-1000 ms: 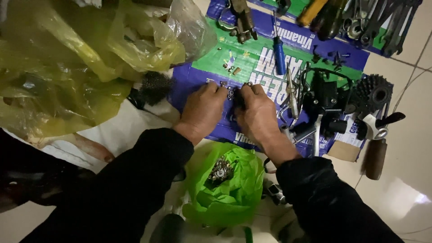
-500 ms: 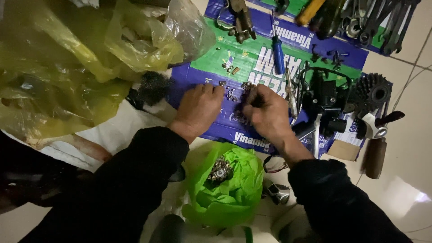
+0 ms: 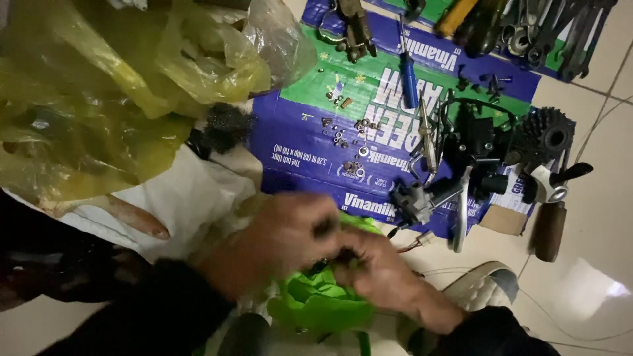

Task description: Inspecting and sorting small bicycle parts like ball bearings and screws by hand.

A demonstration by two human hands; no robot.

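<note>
Hands meet low in the head view, directly over a green bag [image 3: 323,300]. Left hand [image 3: 290,240] is motion-blurred, fingers curled inward at the bag's upper edge; whether they grip the plastic or some small part cannot be told. Right hand [image 3: 376,270] lies just beside it, fingertips bent toward the same dark spot between the two hands, and its grasp is likewise unclear. Both forearms wear dark sleeves.

Green bag sits on the floor nearest the person, partly hidden beneath the hands, touching the near edge of a flattened carton [image 3: 316,142] printed blue and green.

On the carton:
- small nuts and washers [image 3: 349,135] scattered near its middle, well apart from the hands;
- a blue-handled screwdriver [image 3: 409,79] lying farther away;
- pliers [image 3: 353,29] at the far edge;
- a dark cluster of parts [image 3: 475,148] to the right, with a cassette sprocket [image 3: 544,135] beside it;
- a grey fitting [image 3: 412,201] with wires near the carton's near edge, just beyond the right hand.

Yellow bags [image 3: 99,92], crumpled and translucent, fill the left side. Wrenches [image 3: 560,26] lie at the top right. A brown-handled tool [image 3: 550,227] rests on the pale tile [image 3: 603,217] to the right.
</note>
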